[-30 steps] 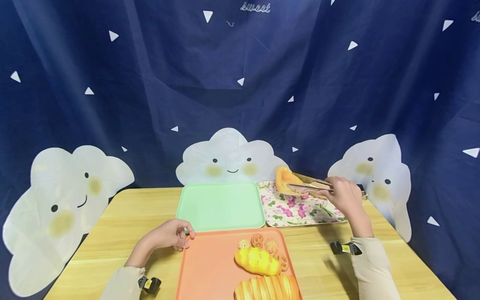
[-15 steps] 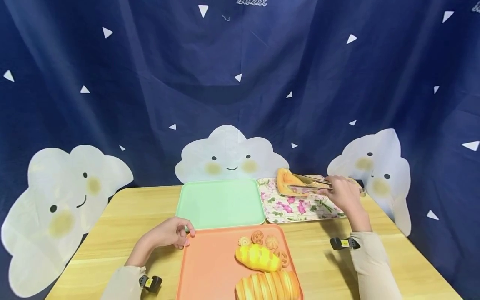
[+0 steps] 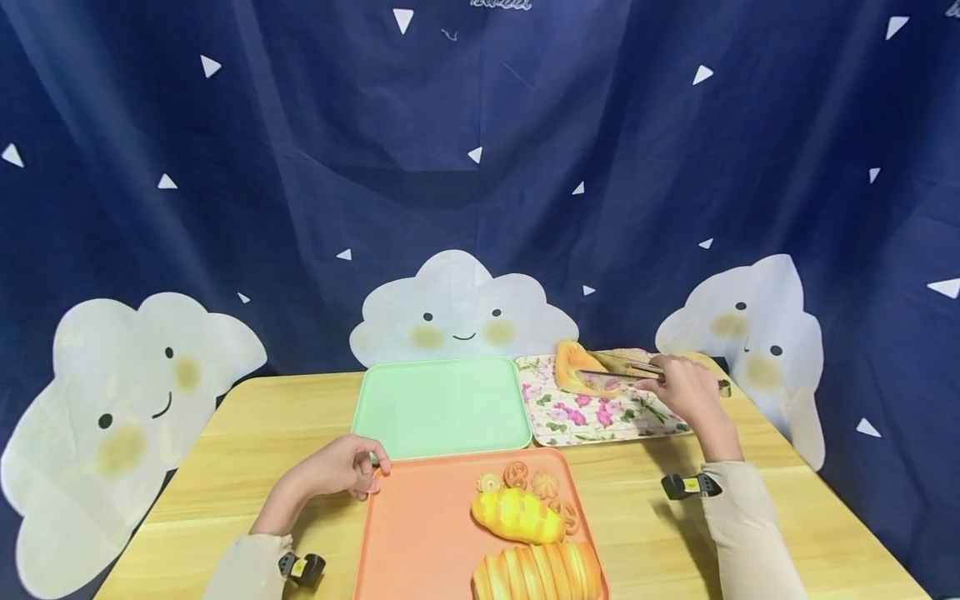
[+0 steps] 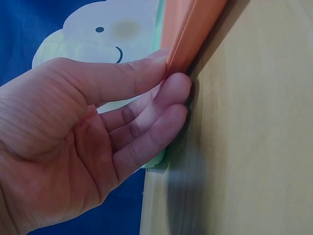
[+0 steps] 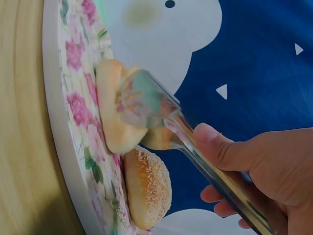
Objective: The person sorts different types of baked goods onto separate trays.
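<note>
My left hand point(image 3: 341, 468) pinches the left far corner of an orange tray point(image 3: 420, 533), thumb on top of the rim and fingers beneath in the left wrist view. In my right hand point(image 3: 686, 387) is a pair of metal tongs point(image 5: 195, 152), gripped along the arms. The tongs' ends lie on either side of a golden bread piece point(image 3: 570, 371), which rests on a floral tray point(image 3: 592, 425). Beside that bread, in the right wrist view, a sesame bun point(image 5: 149, 188) sits on the same tray, partly behind the tongs and hand in the head view.
A mint green tray point(image 3: 442, 408) lies left of the floral one, behind the orange tray. On the orange tray's right side are a yellow bread roll point(image 3: 517, 515), a ridged loaf point(image 3: 536, 575) and several small cookies point(image 3: 545, 483). A dark blue curtain point(image 3: 420, 167) hangs behind the table.
The right hand and tongs have come down slightly, bringing the golden bread from above the floral tray onto it. The left hand stays at the orange tray's corner. The head view shifts slightly.
</note>
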A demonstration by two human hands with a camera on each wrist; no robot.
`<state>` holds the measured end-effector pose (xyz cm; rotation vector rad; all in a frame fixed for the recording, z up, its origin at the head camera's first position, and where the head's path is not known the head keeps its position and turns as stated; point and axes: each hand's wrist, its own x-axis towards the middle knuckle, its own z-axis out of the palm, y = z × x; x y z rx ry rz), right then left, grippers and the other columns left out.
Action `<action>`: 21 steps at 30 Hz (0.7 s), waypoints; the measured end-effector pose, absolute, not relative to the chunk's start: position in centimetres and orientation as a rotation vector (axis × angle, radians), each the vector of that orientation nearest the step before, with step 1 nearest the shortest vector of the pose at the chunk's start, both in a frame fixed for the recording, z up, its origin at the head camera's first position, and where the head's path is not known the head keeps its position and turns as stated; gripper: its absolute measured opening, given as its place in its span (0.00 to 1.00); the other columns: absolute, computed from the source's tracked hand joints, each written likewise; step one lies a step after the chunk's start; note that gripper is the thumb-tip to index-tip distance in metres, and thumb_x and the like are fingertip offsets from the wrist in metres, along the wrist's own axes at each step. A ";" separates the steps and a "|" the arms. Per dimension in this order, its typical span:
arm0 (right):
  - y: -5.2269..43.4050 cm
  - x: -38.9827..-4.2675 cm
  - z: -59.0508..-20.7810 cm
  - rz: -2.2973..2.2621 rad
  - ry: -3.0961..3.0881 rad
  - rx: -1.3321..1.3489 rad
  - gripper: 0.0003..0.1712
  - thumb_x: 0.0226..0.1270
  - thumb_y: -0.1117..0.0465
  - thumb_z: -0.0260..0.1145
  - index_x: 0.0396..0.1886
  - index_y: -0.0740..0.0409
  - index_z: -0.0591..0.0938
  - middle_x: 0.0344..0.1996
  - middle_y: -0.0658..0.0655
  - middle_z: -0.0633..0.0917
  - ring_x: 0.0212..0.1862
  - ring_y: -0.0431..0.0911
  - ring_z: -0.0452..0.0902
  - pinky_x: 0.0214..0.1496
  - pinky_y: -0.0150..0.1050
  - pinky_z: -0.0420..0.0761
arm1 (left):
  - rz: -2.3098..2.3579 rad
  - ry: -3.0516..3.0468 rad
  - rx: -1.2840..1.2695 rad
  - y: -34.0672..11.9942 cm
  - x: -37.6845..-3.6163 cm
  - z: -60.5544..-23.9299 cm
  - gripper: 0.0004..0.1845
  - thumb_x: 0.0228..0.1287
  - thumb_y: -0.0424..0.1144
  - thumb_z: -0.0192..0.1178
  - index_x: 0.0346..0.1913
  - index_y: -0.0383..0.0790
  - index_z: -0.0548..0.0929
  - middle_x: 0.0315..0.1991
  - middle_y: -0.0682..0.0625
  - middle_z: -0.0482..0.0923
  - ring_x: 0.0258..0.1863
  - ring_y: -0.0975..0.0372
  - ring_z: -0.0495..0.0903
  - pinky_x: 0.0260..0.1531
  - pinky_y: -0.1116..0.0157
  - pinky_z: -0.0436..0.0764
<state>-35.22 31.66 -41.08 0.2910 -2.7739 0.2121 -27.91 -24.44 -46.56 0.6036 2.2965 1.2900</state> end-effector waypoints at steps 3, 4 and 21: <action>31.7 -35.2 -41.0 0.231 -2.805 0.298 0.27 0.61 0.46 0.75 0.51 0.63 0.86 0.39 0.66 0.89 0.29 0.55 0.81 0.21 0.43 0.69 | 1.284 2.299 0.607 -24.5 -28.0 -46.5 0.11 0.57 0.18 0.59 0.43 0.29 0.82 0.21 0.44 0.81 0.21 0.63 0.77 0.26 0.66 0.82; 31.7 -35.2 -41.0 0.232 -2.813 0.297 0.28 0.61 0.46 0.74 0.51 0.63 0.86 0.40 0.66 0.89 0.29 0.55 0.82 0.21 0.43 0.70 | 1.280 2.302 0.609 -24.5 -28.0 -46.5 0.11 0.57 0.18 0.60 0.43 0.29 0.82 0.22 0.44 0.81 0.21 0.63 0.77 0.26 0.66 0.82; 31.4 -35.0 -40.9 0.180 -2.796 0.281 0.27 0.61 0.47 0.74 0.50 0.64 0.85 0.36 0.65 0.88 0.25 0.51 0.77 0.22 0.42 0.68 | 1.316 2.282 0.583 -24.3 -27.7 -46.4 0.10 0.57 0.18 0.61 0.43 0.27 0.82 0.20 0.45 0.79 0.21 0.63 0.77 0.26 0.66 0.81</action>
